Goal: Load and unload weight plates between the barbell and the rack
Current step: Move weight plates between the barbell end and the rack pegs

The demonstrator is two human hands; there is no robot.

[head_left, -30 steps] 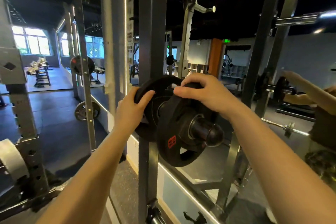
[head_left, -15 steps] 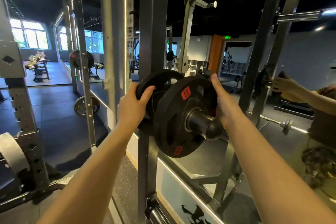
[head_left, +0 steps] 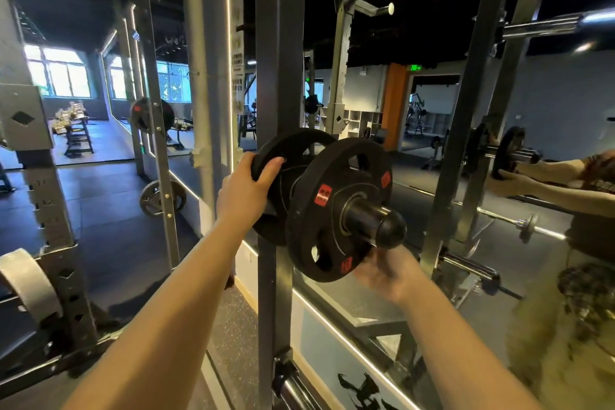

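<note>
Sliding outward now, the front plate [head_left: 336, 210] has spun on the rack peg [head_left: 376, 221], so it looks like it's coming off. Right hand [head_left: 387, 271] has dropped from the rim to cup it underneath, fingers fairly loose; left hand [head_left: 248, 191] grips the back plate [head_left: 286, 150] rim.

Both forearms are bare to the edge of view, with no sleeves, watch or rings visible.
</note>
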